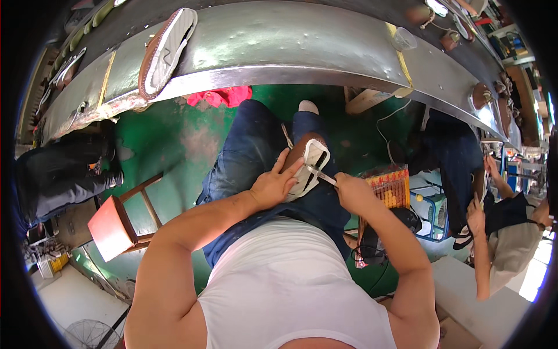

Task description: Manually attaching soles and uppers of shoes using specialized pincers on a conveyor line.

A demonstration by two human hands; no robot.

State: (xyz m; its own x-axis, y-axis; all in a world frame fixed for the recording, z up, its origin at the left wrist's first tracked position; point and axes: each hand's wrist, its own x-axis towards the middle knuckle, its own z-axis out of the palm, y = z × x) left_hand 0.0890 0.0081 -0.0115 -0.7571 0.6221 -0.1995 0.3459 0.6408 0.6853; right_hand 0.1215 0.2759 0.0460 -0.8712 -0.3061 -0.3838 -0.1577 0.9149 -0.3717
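A brown shoe [300, 152] with a pale, cream-coloured underside rests across my lap, tilted. My left hand [273, 185] holds it from the left side, its fingers pressed along the brown upper and pale edge. In my right hand [356, 195] is a slim silvery metal tool [323, 175], gripped at its near end. The tool's far end touches the pale underside close to my left fingertips; its exact kind cannot be made out. A second brown shoe [165, 55] lies on the metal bench ahead, pale sole side showing.
A metal-topped bench [279, 49] curves across the front, with a clear plastic cup [404, 39] at its right. An orange-red stool [110, 228] stands to my left. At right are a bundle of orange sticks [390, 187] and a seated co-worker [505, 244]. Red cloth [221, 96] lies under the bench.
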